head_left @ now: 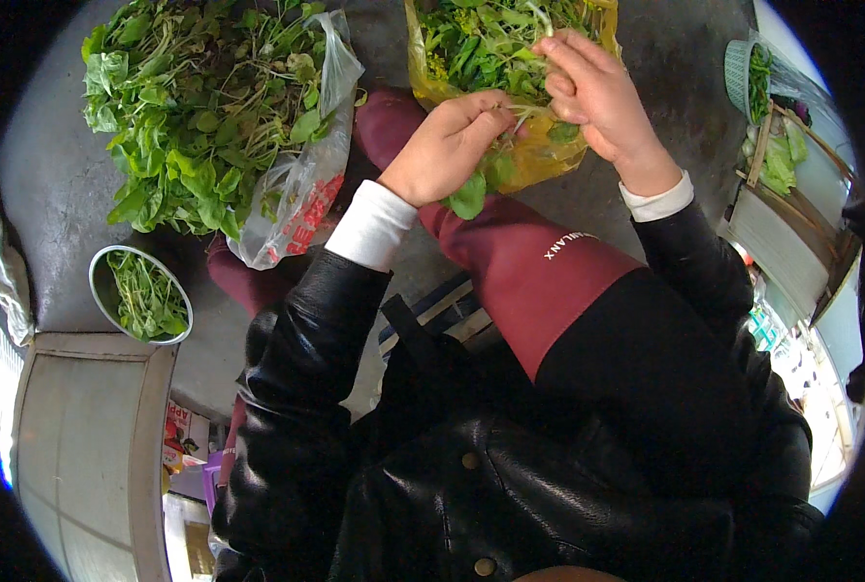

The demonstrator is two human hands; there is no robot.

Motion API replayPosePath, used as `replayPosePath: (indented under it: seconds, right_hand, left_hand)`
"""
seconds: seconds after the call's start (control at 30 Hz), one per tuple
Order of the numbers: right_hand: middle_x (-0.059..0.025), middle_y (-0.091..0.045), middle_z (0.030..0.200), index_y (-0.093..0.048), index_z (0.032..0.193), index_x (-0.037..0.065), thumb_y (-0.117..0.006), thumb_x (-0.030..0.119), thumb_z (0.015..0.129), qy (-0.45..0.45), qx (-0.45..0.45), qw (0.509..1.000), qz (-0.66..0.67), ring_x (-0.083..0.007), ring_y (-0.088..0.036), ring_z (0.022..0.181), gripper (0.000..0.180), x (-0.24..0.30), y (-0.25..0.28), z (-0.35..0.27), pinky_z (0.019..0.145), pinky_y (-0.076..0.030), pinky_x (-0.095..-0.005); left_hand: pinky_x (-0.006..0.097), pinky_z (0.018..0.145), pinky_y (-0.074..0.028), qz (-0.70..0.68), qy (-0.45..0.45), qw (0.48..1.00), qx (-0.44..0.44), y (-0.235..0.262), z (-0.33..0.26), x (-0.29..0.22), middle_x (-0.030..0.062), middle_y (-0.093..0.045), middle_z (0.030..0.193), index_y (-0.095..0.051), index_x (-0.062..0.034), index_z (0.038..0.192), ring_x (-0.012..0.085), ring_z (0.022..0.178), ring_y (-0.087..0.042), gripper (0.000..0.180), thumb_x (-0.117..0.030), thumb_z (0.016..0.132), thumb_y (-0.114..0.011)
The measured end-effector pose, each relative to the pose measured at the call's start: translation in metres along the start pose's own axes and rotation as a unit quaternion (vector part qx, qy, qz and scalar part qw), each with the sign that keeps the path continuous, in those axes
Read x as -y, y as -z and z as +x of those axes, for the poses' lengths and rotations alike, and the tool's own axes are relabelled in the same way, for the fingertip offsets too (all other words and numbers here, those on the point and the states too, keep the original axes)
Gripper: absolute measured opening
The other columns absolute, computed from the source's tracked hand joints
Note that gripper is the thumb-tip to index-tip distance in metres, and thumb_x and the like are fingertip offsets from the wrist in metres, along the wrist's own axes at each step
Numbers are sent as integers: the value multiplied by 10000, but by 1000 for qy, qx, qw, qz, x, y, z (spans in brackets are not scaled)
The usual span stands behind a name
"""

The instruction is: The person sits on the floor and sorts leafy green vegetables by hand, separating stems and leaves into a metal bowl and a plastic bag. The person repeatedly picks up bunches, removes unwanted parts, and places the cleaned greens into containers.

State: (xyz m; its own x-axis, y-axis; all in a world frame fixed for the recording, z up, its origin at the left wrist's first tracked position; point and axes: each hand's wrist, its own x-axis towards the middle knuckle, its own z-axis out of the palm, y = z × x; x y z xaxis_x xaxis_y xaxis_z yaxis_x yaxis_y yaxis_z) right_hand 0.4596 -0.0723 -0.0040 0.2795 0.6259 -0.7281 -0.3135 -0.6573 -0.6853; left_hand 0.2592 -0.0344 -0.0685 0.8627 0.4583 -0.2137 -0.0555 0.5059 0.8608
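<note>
We have both hands up over the yellow plastic bag (539, 155) of leafy greens that sits on the grey floor (54, 175) just past our right knee. Our left hand (447, 145) is pinched shut on a pale stem (524, 118) with green leaves hanging below the knuckles; our right hand (597, 97) closes its fingertips on the far end of the same sprig. The stem runs roughly crosswise between the two hands, so neither is nearer: each has one end, and the bag's open mouth lies directly beyond and under them.

To the left, well apart from the hands, a clear plastic bag (301, 194) with red print on its lower side lies spread open under a big heap of greens (195, 107). Near the floor's left edge, a round metal bowl (97, 291) holds thin green stalks. At the right edge a green basket (740, 68) stands by a stack of flat boards (782, 242).
</note>
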Motion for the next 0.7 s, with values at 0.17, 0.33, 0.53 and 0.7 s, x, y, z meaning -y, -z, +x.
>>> replayPosePath:
  seconds: [0.17, 0.33, 0.53, 0.7]
  right_hand:
    - [108, -327, 670, -577, 1068, 93, -525, 235, 1054, 42, 58, 991, -116, 15, -237, 510, 152, 0, -6, -2, 443, -178, -188]
    - [116, -320, 669, -555, 1049, 92, -518, 227, 1058, 57, 59, 986, -146, 23, -241, 508, 141, -3, -8, 0, 437, -171, -189]
    - [119, -313, 659, -539, 1016, 98, -516, 216, 1059, 59, 60, 981, -172, 25, -238, 499, 127, -6, -6, -1, 425, -161, -195]
    - [120, -312, 654, -533, 1008, 103, -524, 223, 1054, 44, 60, 981, -177, 28, -263, 504, 128, -4, 0, 0, 432, -182, -196]
  left_hand:
    - [239, 652, -390, -15, 70, 997, -17, -4, 3, 2, -35, -496, 790, -607, -19, 1046, 82, 703, -446, 238, -200, 1048, -452]
    - [274, 659, -450, 131, 17, 991, -6, -2, 2, 2, 28, -566, 769, -624, -1, 1051, 111, 720, -530, 219, -161, 1015, -478]
    - [346, 734, -527, 297, 9, 954, 33, -1, 3, -12, 132, -679, 825, -667, -13, 1075, 214, 752, -667, 219, -147, 962, -535]
    - [379, 734, -533, 321, 19, 946, 27, 2, 3, -8, 174, -684, 838, -666, -27, 1085, 300, 765, -687, 220, -149, 952, -540]
